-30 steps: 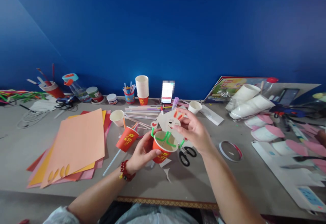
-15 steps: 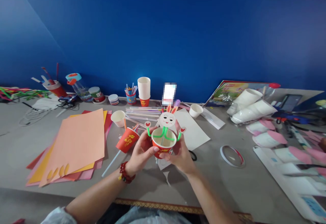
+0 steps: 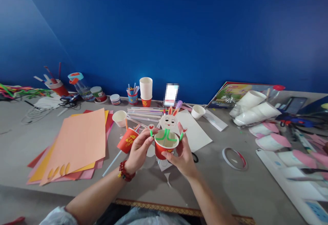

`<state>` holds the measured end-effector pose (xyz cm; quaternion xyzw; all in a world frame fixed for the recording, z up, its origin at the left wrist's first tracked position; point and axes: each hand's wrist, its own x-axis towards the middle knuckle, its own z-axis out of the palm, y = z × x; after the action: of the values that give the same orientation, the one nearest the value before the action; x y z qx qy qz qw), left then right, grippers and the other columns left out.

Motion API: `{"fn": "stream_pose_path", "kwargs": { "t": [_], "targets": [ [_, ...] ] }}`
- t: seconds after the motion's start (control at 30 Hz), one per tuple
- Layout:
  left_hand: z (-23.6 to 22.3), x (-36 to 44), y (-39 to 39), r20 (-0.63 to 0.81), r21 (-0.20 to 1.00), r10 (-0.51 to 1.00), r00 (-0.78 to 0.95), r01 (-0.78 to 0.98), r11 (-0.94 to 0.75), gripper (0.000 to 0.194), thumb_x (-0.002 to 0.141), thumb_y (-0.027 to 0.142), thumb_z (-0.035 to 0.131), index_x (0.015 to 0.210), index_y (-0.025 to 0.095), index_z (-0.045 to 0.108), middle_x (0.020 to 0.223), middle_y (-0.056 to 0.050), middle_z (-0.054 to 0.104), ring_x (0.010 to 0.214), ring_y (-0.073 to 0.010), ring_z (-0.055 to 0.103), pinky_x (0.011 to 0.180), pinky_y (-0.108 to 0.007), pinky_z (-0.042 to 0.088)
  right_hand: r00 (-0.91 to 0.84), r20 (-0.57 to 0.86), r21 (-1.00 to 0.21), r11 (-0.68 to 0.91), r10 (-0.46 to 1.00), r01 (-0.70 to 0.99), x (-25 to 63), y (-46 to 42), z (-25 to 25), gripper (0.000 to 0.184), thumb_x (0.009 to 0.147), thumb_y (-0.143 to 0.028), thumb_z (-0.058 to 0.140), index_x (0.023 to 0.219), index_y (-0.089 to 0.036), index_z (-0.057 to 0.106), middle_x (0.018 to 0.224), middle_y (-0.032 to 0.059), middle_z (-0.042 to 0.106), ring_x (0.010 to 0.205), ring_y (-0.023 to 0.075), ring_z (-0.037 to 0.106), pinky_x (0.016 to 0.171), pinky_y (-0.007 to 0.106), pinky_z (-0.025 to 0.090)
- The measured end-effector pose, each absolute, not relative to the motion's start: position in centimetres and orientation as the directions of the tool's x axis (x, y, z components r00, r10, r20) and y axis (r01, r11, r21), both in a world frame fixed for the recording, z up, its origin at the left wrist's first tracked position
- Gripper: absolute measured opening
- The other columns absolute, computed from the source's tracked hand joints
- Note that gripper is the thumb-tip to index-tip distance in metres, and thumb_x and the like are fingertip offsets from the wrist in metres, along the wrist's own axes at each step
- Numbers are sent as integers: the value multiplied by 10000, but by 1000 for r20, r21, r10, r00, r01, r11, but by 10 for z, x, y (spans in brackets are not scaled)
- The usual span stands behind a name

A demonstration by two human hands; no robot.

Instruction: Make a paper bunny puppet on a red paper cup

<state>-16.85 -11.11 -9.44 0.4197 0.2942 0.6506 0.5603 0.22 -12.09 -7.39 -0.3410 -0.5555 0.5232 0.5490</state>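
Observation:
A red paper cup with a white inside is held upright above the table by my right hand, its thumb across the front and fingers along the right side. From the cup rise bent green straws that reach over the rim to both sides. Each straw arm ends in a white disc with a red heart, one being the left heart disc. Behind the rim stands a paper rabbit head with long ears. My left hand is closed, thumb and fingers pinched at the left green straw just below its heart.
Coloured paper sheets lie at left. Beside my left wrist, another red cup rests tilted with straws. Several loose straws, white paper and a phone are behind. A tape roll lies at right.
My left thumb and fingers have moved off the cup's front and left side up to the left straw arm. The cup has shifted slightly right, still in my right hand.

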Motion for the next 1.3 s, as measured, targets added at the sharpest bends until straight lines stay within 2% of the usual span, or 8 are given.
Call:
{"fn": "stream_pose_path", "kwargs": {
  "t": [0.17, 0.33, 0.5, 0.7, 0.97, 1.03, 1.17, 1.3],
  "targets": [
    [-84, -166, -113, 129, 824, 991, -28, -554, -123, 184, 807, 335, 758, 964, 240, 761, 1133, -53, 721, 1086, -215, 645, 942, -318, 509, -173, 255, -958, 224, 951, -176, 4, -120, -77, 1064, 754, -236, 787, 1559, -347, 100, 1321, 75, 611, 1242, 248, 577, 1083, 435, 433],
    [-80, -165, -113, 88, 817, 996, -23, -570, -85, 183, 793, 330, 769, 937, 218, 753, 1119, -51, 726, 1070, -203, 654, 915, -282, 514, -152, 271, -955, 246, 950, -163, 3, -120, -78, 1084, 742, -216, 791, 1563, -330, 93, 1341, 85, 587, 1248, 257, 571, 1093, 436, 421],
    [-82, -167, -112, 92, 816, 995, 23, -575, -62, 240, 838, 307, 730, 1066, 240, 698, 1189, -50, 696, 1131, -215, 629, 973, -316, 489, -132, 281, -956, 264, 951, -132, 3, -120, -79, 1089, 744, -214, 794, 1568, -306, 89, 1363, 109, 565, 1255, 275, 570, 1101, 456, 420],
    [-86, -162, -117, 197, 869, 950, 242, -491, -56, 551, 791, 291, 783, 1298, 268, 566, 1339, -92, 608, 1196, -276, 592, 993, -369, 491, -103, 312, -948, 303, 944, -99, 3, -118, -83, 1088, 753, -270, 812, 1570, -252, 94, 1397, 151, 538, 1287, 293, 547, 1057, 414, 482],
    [-91, -161, -115, 131, 860, 979, 156, -509, -34, 407, 827, 306, 742, 1209, 236, 621, 1232, -80, 671, 1164, -253, 608, 983, -342, 489, -136, 308, -949, 293, 942, -119, 7, -116, -93, 1066, 748, -312, 807, 1552, -375, 110, 1417, 111, 509, 1172, 272, 610, 921, 405, 557],
    [-90, -163, -114, 111, 842, 992, 63, -536, -60, 423, 807, 334, 759, 1200, 253, 624, 1202, -61, 686, 1138, -234, 621, 964, -323, 500, -173, 286, -956, 267, 942, -124, 4, -118, -97, 1093, 740, -295, 811, 1551, -390, 84, 1358, 99, 555, 1123, 256, 630, 896, 400, 559],
    [-90, -165, -114, 119, 811, 990, -77, -568, -141, 444, 798, 358, 764, 1210, 293, 612, 1163, -30, 696, 1128, -212, 626, 961, -306, 506, -246, 216, -976, 198, 945, -93, -5, -122, -104, 1052, 781, -239, 763, 1559, -322, 60, 1014, 38, 709, 888, 207, 694, 858, 399, 562],
    [-92, -165, -117, 223, 834, 975, 6, -518, -188, 512, 763, 316, 800, 1233, 278, 601, 1225, -51, 671, 1160, -234, 612, 965, -313, 512, -174, 230, -973, 229, 958, -27, -9, -125, -107, 887, 793, -198, 702, 1531, -237, 211, 887, 27, 733, 775, 191, 691, 777, 335, 576]
  ]
}}
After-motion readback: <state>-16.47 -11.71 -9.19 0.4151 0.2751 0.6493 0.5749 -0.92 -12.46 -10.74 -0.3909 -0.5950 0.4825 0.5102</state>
